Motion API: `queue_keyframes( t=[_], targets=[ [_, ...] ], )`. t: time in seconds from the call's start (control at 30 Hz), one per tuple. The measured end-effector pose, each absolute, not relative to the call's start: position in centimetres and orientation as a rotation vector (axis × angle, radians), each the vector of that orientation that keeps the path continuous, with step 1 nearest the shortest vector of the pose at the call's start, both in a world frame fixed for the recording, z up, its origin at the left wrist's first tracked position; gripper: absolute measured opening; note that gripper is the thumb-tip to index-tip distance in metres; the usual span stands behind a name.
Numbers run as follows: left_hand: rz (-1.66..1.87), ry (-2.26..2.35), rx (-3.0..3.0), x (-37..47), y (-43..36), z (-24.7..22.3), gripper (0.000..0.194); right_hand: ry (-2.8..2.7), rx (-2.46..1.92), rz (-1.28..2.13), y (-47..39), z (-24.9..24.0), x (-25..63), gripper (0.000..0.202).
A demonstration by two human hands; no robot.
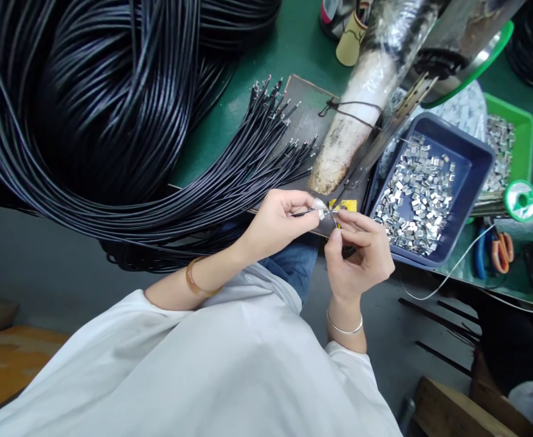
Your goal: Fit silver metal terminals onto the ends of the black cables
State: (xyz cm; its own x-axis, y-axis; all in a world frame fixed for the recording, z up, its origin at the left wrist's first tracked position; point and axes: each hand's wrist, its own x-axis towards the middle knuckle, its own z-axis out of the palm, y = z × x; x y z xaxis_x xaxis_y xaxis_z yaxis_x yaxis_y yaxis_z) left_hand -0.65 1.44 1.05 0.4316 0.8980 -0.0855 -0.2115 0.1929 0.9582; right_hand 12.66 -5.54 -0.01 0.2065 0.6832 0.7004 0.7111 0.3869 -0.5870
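Navy plastic tray (469, 173), on the green surface (300, 45): contains many small silver metal pieces (419, 209), loose and overlapping.

Left hand (282, 221), left of the tray: closed to a pinch, thumb and forefinger gripping one black cable (300, 213) near its end; white wrapping on the fingertips.

Right hand (357, 252), just beside the tray's near left side: half closed, fingers curled, thumb and fingertips drawn close together at the cable's end. Whether they grip a metal piece or a wire there cannot be told.

Cable in hand: left of the tray, its tip between the two hands.

Yellow item (349, 205): just left of the tray, partly hidden by the hands.

Cable bundle (193, 206), black: well left of the tray, stripped ends fanned toward it.

Cable coil (116, 79), black, large: farther left of the tray, beyond the bundle.

Pale cylinder (362, 91): left of the tray and beyond, tilted, dark wire tied around it.

Green tray (526, 142): right of the navy tray, holding similar pieces.

Blue-handled tool (479, 254) and orange-handled tool (502, 252): right of the navy tray, near side.
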Motion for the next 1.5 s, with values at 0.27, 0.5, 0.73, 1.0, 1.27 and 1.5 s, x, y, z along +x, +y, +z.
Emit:
queue_keyframes(
  t=[0.27, 0.5, 0.73, 1.0, 1.27, 1.5],
  targets=[
    [0.872, 0.767, 1.122, -0.8, 1.3, 1.5, 0.005, -1.491, -1.429, -0.117, -5.6, 0.4, 12.6, 0.018],
    [0.733, 0.68, 1.121, -1.7, 0.7, 1.6, 0.018, -1.404, -1.465, -0.055, -5.8, 0.4, 12.3, 0.014],
    [0.949, 0.794, 1.275, -1.1, 0.2, 1.0, 0.016, -1.483, -1.456, -0.083, -6.0, 0.4, 12.3, 0.016],
    [0.989, 0.859, 1.346, -0.6, 0.3, 0.8, 0.015, -1.445, -1.489, 0.138, -5.8, 0.7, 12.7, 0.007],
    [1.011, 0.852, 1.391, -0.8, 0.6, 0.8, 0.015, -1.472, -1.469, 0.077, -5.3, 1.5, 12.7, 0.014],
    [0.916, 0.814, 1.381, -1.3, 0.5, 0.7, 0.015, -1.491, -1.465, 0.096, -6.0, 1.0, 13.0, 0.013]
  ],
)
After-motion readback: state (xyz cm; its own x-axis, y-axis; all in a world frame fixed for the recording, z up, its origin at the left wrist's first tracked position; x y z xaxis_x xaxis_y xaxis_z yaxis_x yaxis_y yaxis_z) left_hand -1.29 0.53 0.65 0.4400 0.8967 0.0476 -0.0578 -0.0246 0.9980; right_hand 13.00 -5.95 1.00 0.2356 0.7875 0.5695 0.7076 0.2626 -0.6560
